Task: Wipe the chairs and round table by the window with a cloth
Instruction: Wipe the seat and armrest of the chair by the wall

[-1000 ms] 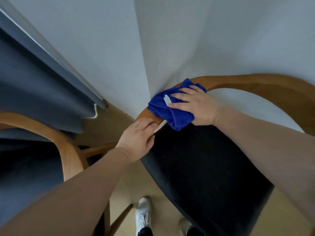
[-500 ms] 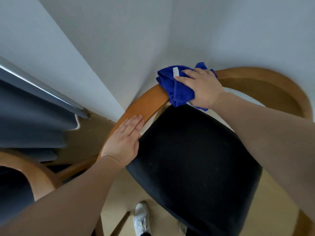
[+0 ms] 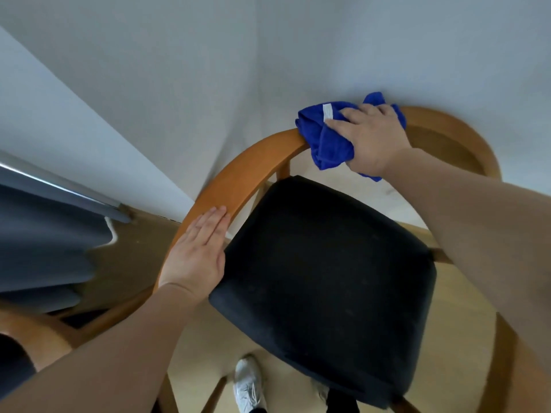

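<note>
A wooden chair with a curved backrest rail (image 3: 238,180) and a black padded seat (image 3: 328,278) stands below me in a room corner. My right hand (image 3: 372,135) presses a bunched blue cloth (image 3: 325,141) onto the top of the rail, at its far curve. My left hand (image 3: 196,254) lies flat, fingers together, on the rail's left end, holding nothing. The round table is out of view.
White walls (image 3: 179,84) meet right behind the chair. A grey curtain (image 3: 44,239) hangs at the left. Part of a second wooden chair (image 3: 32,335) shows at the lower left. My white shoe (image 3: 247,386) stands on the light wood floor under the seat.
My right hand has slid the blue cloth along the rail to the right, toward the far curve. My left hand stays on the rail's left end, now flatter. The view has shifted.
</note>
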`<act>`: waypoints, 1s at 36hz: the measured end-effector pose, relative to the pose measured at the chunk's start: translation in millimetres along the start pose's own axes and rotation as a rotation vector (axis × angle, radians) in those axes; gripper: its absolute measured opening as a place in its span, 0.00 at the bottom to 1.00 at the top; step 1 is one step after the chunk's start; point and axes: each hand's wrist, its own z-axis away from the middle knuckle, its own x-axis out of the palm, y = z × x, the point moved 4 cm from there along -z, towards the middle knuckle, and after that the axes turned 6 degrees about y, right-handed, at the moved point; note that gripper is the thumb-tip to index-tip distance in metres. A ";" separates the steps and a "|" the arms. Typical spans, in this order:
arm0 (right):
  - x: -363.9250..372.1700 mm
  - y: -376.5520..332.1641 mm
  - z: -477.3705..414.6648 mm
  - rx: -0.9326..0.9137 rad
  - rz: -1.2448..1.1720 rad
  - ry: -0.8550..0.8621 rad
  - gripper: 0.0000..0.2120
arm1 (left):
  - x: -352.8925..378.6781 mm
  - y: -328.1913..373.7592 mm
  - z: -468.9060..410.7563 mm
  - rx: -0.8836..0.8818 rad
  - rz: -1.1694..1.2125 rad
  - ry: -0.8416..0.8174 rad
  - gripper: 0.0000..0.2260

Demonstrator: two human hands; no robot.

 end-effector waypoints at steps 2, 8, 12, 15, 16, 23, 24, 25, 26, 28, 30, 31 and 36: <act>-2.9 4.2 4.9 0.008 0.011 -0.011 0.33 | 1.2 -0.4 0.5 0.004 0.009 0.005 0.26; -6.9 23.4 23.3 0.043 0.035 -0.020 0.33 | 2.1 -0.6 1.9 0.012 0.003 0.031 0.25; -13.7 37.7 34.3 0.099 0.017 -0.036 0.33 | -0.1 2.1 3.1 0.006 0.006 0.044 0.23; -16.6 52.0 46.2 0.130 0.011 -0.034 0.33 | -2.4 4.3 3.5 -0.007 -0.018 0.026 0.26; -16.8 56.3 50.6 0.138 0.012 -0.032 0.34 | -3.4 5.2 3.4 -0.013 -0.025 0.022 0.26; -16.2 72.5 68.9 0.173 -0.051 -0.005 0.36 | -1.9 8.3 0.9 -0.049 -0.038 0.027 0.23; -16.0 73.8 71.1 0.182 -0.061 -0.004 0.36 | -1.7 8.8 1.1 -0.054 -0.040 0.028 0.23; -15.3 75.7 73.7 0.192 -0.070 -0.004 0.36 | -1.6 9.4 1.2 -0.057 -0.044 0.030 0.24; -14.8 78.0 76.7 0.204 -0.078 -0.003 0.37 | -2.1 10.4 1.0 -0.056 -0.057 0.029 0.24; -13.2 82.8 82.5 0.215 -0.093 0.005 0.37 | -4.3 14.2 0.7 -0.058 -0.102 0.013 0.25; -12.7 85.7 86.4 0.215 -0.102 0.011 0.37 | -8.5 19.3 1.1 -0.074 -0.113 0.015 0.25; -13.0 86.7 87.5 0.214 -0.107 0.009 0.37 | -11.0 22.9 2.5 -0.081 -0.109 0.022 0.24; -13.9 88.5 89.1 0.213 -0.121 -0.004 0.36 | -14.2 50.9 17.8 -0.070 -0.059 0.005 0.22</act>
